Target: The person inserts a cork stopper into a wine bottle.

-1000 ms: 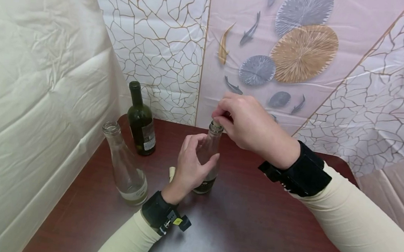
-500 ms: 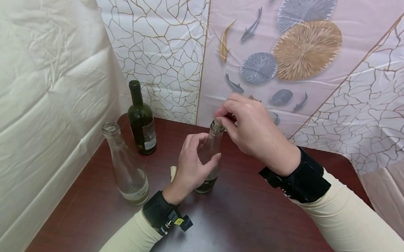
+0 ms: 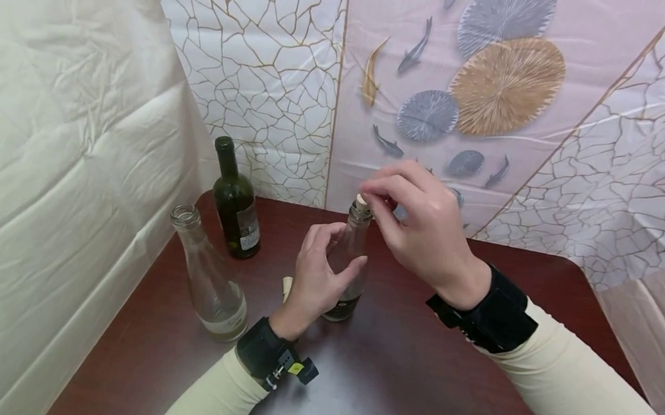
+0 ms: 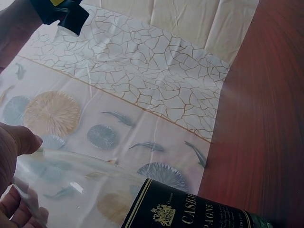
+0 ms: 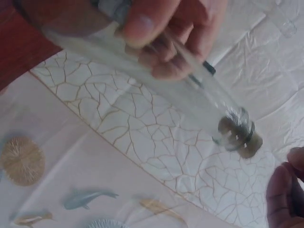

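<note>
My left hand (image 3: 319,274) grips the body of a clear glass bottle (image 3: 346,282), thumb on one side and fingers on the other. A black label (image 4: 190,209) with gold print wraps its lower part. In the bottle's mouth sits a cork (image 5: 249,142), partly inside the neck with its top sticking out. My right hand (image 3: 415,216) is beside that mouth with bent fingers. A gap shows between its fingertips (image 5: 280,183) and the cork in the right wrist view. Behind my left wrist a second pale cork (image 3: 287,285) is partly hidden.
A clear uncorked bottle (image 3: 211,282) with a pale label stands left of my left hand. Farther back is a dark green bottle (image 3: 237,204). The dark red table (image 3: 414,367) meets patterned cloth (image 3: 277,88) at the back and cream cloth (image 3: 81,151) at left.
My right hand has let go of the cork and drawn slightly right, so the cork's top now shows above the rim. The left hand keeps its grip on the bottle.
</note>
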`<move>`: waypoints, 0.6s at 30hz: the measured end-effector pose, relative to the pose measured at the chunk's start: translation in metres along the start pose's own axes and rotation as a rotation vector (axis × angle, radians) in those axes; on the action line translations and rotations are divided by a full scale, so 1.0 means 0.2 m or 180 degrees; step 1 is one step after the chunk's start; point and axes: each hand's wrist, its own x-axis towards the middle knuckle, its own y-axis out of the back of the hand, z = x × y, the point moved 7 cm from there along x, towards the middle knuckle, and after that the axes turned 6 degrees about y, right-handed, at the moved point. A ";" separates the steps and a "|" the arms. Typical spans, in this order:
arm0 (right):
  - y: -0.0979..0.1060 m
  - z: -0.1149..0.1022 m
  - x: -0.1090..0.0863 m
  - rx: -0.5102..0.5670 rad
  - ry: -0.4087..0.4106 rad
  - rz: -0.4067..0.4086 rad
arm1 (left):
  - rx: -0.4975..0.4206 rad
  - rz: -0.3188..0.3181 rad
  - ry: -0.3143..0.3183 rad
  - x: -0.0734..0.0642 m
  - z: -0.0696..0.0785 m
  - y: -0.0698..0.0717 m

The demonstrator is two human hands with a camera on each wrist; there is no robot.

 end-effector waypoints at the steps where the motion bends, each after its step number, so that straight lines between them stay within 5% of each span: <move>1: 0.00 -0.01 -0.01 0.0029 0.0028 0.0063 | 0.0000 0.0000 -0.0003 0.00 0.00 0.00; 12: 0.02 -0.13 -0.13 0.0136 0.0456 0.0336 | -0.0117 -0.0100 0.0014 0.02 0.02 -0.06; 18: 0.03 -0.13 -0.20 0.0091 0.0366 0.0374 | -0.0155 -0.0109 -0.0065 0.03 0.03 -0.14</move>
